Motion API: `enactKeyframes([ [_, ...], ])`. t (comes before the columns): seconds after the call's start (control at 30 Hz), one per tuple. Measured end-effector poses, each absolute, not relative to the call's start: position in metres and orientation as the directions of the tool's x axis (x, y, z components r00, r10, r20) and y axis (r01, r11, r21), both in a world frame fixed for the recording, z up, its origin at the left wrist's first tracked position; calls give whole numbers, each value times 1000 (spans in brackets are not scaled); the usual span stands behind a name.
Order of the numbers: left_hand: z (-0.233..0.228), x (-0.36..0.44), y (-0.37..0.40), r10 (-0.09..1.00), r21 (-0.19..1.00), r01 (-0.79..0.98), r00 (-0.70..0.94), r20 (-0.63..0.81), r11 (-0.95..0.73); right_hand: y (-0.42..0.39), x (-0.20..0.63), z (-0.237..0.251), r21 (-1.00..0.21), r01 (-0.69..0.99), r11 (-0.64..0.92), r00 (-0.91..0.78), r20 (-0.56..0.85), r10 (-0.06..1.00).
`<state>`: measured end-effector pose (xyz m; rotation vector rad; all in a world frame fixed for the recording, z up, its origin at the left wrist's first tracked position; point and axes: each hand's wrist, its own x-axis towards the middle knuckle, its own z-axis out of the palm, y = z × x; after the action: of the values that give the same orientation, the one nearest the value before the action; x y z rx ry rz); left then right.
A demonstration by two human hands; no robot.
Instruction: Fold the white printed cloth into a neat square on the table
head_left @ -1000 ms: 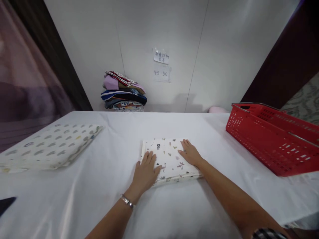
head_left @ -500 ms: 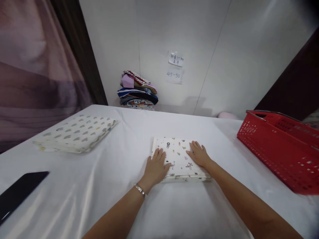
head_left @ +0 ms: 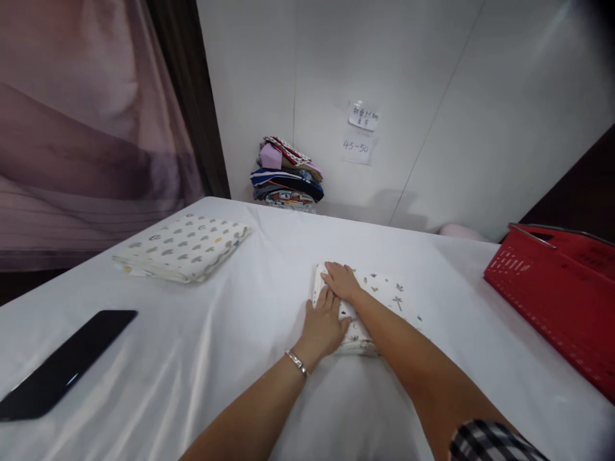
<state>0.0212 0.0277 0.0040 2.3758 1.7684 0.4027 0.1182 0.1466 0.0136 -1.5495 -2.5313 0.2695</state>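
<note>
A folded white cloth printed with small plants lies flat on the white-covered table. My left hand rests on its left part, palm down with the fingers stretched out; a silver bracelet circles that wrist. Just beyond, my right hand lies flat near the cloth's far left corner, its fingers extended. The two hands are close together, and my right forearm crosses over the cloth and hides part of it.
Another folded cloth with grey motifs lies at the table's left. A black flat device is nearer on that side. At the right stands a red basket. Stacked clothes sit behind the table, below wall notes.
My right hand has moved left across the cloth, from its right side to the far left corner beside my left hand. The view has shifted a little to the left.
</note>
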Motion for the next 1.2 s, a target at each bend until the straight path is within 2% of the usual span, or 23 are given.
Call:
enactKeyframes([
  [0.57,-3,24,27,946,326,890,285,152,-320,149,125,1,-230,862,452,-454,49,890],
  [0.87,-1,19,27,950,425,852,247,192,-307,152,121,4,-240,878,414,-424,11,906],
  [1.03,0,19,27,943,438,840,232,240,-319,145,117,18,-323,882,344,-364,-3,931],
  [1.1,0,18,27,942,439,840,231,244,-320,134,118,23,-378,879,290,-304,22,952],
  [1.2,2,17,28,933,427,839,238,270,-338,114,125,21,-398,865,307,-302,77,950],
])
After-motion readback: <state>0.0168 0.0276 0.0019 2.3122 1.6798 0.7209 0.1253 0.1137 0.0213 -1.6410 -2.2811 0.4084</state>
